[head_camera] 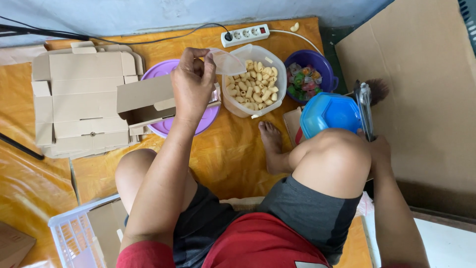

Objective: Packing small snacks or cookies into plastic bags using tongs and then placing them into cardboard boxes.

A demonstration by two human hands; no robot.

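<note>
My left hand [192, 82] is raised over the floor and pinches a clear plastic lid [227, 62] by its edge, holding it beside a clear round tub [254, 82] full of pale curved crackers. Under that hand sits a half-folded brown cardboard box [146, 99] on a purple round lid [171, 124]. My right hand [379, 149] is low at the right, mostly hidden behind my raised knee, and grips metal tongs [364, 106] that point away from me. A blue lidded container [329, 113] stands just left of the tongs.
A stack of flat cardboard box blanks [79, 99] lies at the left. A purple bowl [315, 74] holds small wrapped jellies. A white power strip [245, 34] with cable runs along the wall. A large cardboard sheet [426, 89] leans at the right; a white basket [74, 233] sits bottom left.
</note>
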